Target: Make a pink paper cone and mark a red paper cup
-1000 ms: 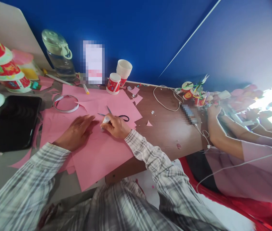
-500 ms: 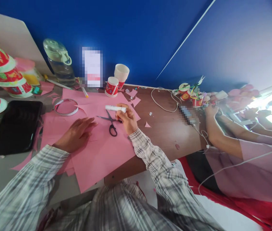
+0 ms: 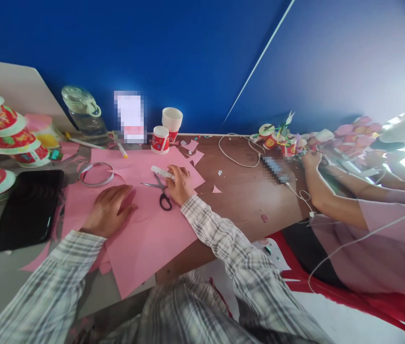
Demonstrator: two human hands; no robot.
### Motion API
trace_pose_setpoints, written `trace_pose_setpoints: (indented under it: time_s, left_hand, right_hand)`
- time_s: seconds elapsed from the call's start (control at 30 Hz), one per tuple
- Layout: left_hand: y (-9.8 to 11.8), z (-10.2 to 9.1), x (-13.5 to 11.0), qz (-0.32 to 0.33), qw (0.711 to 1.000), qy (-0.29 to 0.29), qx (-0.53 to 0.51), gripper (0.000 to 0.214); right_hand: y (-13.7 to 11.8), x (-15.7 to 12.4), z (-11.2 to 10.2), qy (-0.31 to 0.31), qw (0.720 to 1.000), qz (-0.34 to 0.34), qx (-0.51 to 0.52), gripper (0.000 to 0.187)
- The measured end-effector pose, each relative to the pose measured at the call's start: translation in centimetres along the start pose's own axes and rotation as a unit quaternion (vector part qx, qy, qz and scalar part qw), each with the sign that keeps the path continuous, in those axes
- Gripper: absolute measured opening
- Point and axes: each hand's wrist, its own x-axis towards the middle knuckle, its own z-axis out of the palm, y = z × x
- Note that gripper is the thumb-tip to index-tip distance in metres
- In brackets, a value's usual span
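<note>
My right hand [image 3: 181, 185] has its fingers closed round a white glue stick [image 3: 162, 172], which points left and slightly up. Just below it, black-handled scissors [image 3: 165, 200] lie with their blades parted on pink paper [image 3: 152, 243]. My left hand [image 3: 107, 210] rests on the same paper, palm down with the fingers stretched out, holding nothing. A roll of tape [image 3: 96, 174] lies on the paper beyond the left hand.
A black phone [image 3: 26, 210] and stacked red paper cups [image 3: 7, 138] are at left. A water bottle [image 3: 84, 114], a lit screen [image 3: 130, 117] and more cups [image 3: 160, 140] stand along the blue wall. Another person's arm [image 3: 331, 200] is at right, near cables and a power strip [image 3: 276, 168].
The view has tilted up a little. My right hand has lowered toward the scissors, and the glue stick slants more. My left hand's fingers have drawn back slightly.
</note>
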Motion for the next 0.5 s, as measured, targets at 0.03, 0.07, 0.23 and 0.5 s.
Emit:
trace_pose_setpoints:
  time_s: [0.03, 0.07, 0.23, 0.5]
  left_hand:
    - [-0.11, 0.10, -0.10, -0.008, 1.000, -0.008, 0.018, 0.056]
    - [-0.20, 0.18, -0.19, -0.017, 0.999, -0.015, 0.033, 0.059]
    - [-0.48, 0.46, -0.43, -0.032, 0.996, -0.030, 0.077, 0.064]
    - [-0.58, 0.58, -0.31, -0.027, 0.998, -0.014, 0.052, 0.052]
  right_hand:
    - [0.08, 0.01, 0.04, -0.006, 1.000, -0.005, -0.020, 0.031]
    - [0.12, -0.01, 0.08, -0.010, 1.000, -0.009, -0.025, 0.028]
    - [0.04, -0.19, 0.38, -0.044, 0.996, -0.065, -0.041, 0.020]
    - [0.29, -0.24, 0.57, -0.077, 0.988, -0.112, -0.067, 0.021]
